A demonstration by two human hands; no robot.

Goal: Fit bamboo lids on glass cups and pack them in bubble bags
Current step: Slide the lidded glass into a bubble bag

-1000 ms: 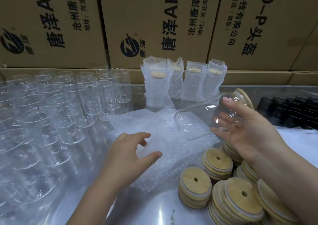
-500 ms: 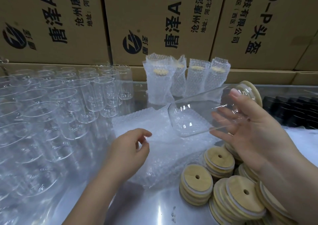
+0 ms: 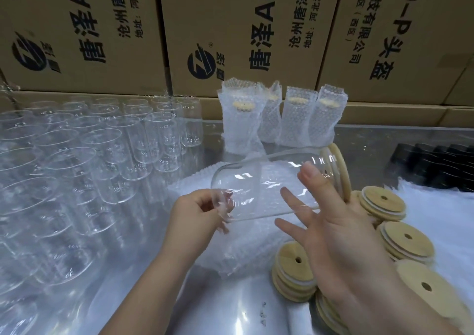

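My right hand (image 3: 341, 232) holds a clear glass cup (image 3: 269, 188) on its side in the air, thumb on top and fingers spread beneath. A bamboo lid (image 3: 338, 170) sits on the cup's mouth, which points right. My left hand (image 3: 197, 214) is at the cup's base with curled fingers, pinching what looks like the edge of a bubble bag. The bag itself is hard to make out against the pile of flat bubble bags (image 3: 241, 252) lying under both hands.
Several empty glass cups (image 3: 110, 142) fill the table's left side. Loose bamboo lids (image 3: 405, 240) are stacked at the right. Several packed cups (image 3: 295, 119) stand in bubble bags at the back, before cardboard boxes (image 3: 230, 27). Black items (image 3: 436, 165) sit far right.
My left hand closed on the bubble bag pile and rose to the cup's base. My right hand swung the lidded cup leftward and level, toward the left hand.
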